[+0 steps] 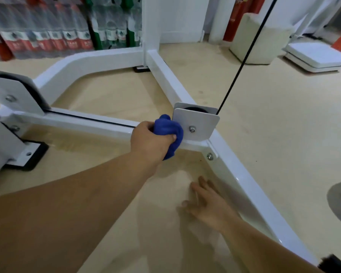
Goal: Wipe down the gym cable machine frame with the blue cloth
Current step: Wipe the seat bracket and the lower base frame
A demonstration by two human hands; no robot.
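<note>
One blue cloth (168, 128), bunched and half buried in the gripping left hand (149, 141), pressed on the white frame (98, 125) just beside the pulley plate (197, 123). Wheel behind that plate mostly hidden. Black cable (242, 62) cut off at the top edge. Right hand (209, 201) open, fingers spread flat on the floor (264, 134), blurred. Shrink-wrapped bottle packs (47, 26) behind, labels unreadable.

The left hand (152, 141) is bare; its thumbnail is short and plain. The right hand (208, 203) is bare, its outline slightly blurred. The left forearm (77, 194) and right forearm (264, 251) are uncovered along their visible length.
</note>
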